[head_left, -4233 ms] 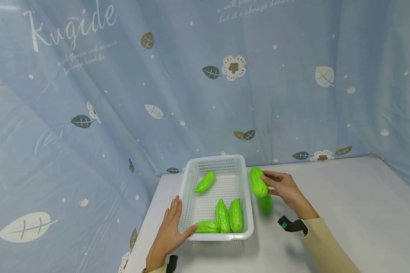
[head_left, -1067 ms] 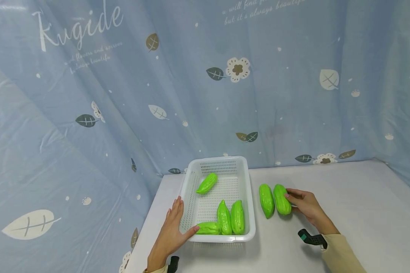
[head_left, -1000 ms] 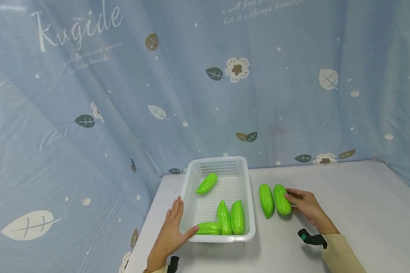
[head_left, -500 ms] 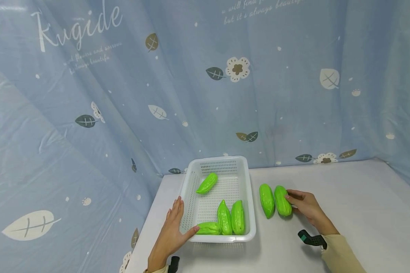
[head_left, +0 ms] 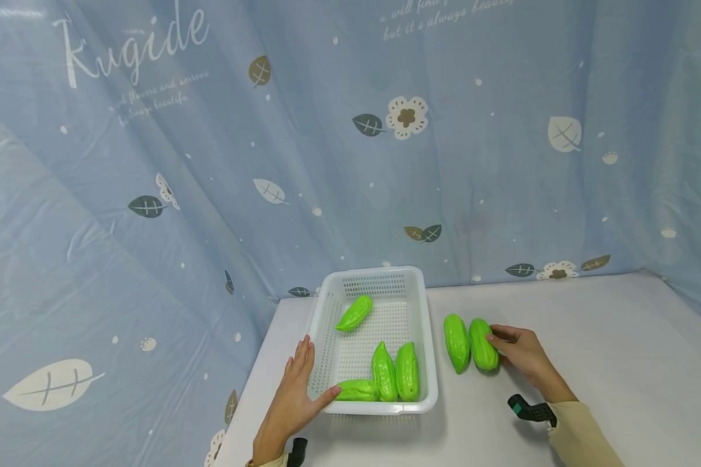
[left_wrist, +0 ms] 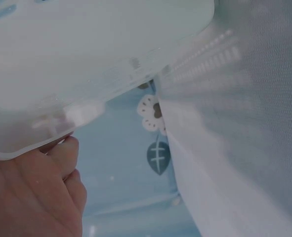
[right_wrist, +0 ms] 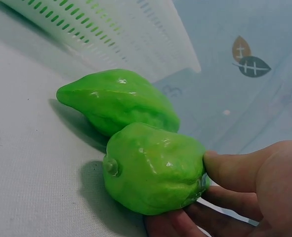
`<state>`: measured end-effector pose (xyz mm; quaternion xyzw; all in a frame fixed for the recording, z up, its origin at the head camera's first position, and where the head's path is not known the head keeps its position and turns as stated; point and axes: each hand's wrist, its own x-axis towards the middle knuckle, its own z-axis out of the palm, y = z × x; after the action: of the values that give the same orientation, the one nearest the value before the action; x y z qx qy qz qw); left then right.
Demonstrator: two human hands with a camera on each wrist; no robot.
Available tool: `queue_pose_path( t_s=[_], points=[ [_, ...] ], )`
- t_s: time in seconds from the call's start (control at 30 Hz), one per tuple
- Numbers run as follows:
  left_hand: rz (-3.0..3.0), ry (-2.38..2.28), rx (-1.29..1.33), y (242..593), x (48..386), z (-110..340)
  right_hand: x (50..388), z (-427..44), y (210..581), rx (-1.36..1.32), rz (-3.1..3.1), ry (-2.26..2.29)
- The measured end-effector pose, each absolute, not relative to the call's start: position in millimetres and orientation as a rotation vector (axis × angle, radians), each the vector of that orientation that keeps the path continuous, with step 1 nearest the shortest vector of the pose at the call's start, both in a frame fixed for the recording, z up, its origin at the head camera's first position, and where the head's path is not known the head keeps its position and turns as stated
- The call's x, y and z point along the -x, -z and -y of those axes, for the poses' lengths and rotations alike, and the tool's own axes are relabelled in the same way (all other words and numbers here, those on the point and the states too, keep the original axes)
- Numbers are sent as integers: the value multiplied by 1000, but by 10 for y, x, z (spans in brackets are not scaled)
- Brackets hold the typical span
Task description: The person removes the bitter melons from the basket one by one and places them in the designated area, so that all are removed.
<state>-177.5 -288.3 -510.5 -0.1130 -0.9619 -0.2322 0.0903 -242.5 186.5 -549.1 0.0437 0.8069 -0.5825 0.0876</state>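
My right hand (head_left: 524,355) pinches a bright green, ridged bitter melon (head_left: 482,344) between thumb and fingers. In the right wrist view, that bitter melon (right_wrist: 153,168) shows its stem end and touches a second bitter melon (right_wrist: 118,101), which lies on the table beside it with its tip pointing away. My left hand (head_left: 292,395) rests on the near left corner of a white plastic basket (head_left: 430,370), fingers extended along the outer side and thumb over the front rim. From the left wrist, the hand (left_wrist: 42,182) sits against the basket's rim, its fingertips partly hidden.
Inside the basket several more bitter melons lie, among them one at the far left (head_left: 354,314) and an upright pair (head_left: 384,372) at the front right. A blue printed curtain (head_left: 473,162) hangs behind and left of the white table (head_left: 607,350).
Since the earliest frame, my right hand has carried the bitter melon right, from above the other one to the table beside it. Over the last second it barely shifts; the left hand stays put.
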Motion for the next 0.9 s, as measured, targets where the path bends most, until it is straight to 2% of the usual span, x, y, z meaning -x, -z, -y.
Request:
queue_pose_path(
  t_s=[0.9],
  points=[
    [2825,688,366,5116,1767,2893,2409,-1843,5479,-146,-2404,1726]
  ],
)
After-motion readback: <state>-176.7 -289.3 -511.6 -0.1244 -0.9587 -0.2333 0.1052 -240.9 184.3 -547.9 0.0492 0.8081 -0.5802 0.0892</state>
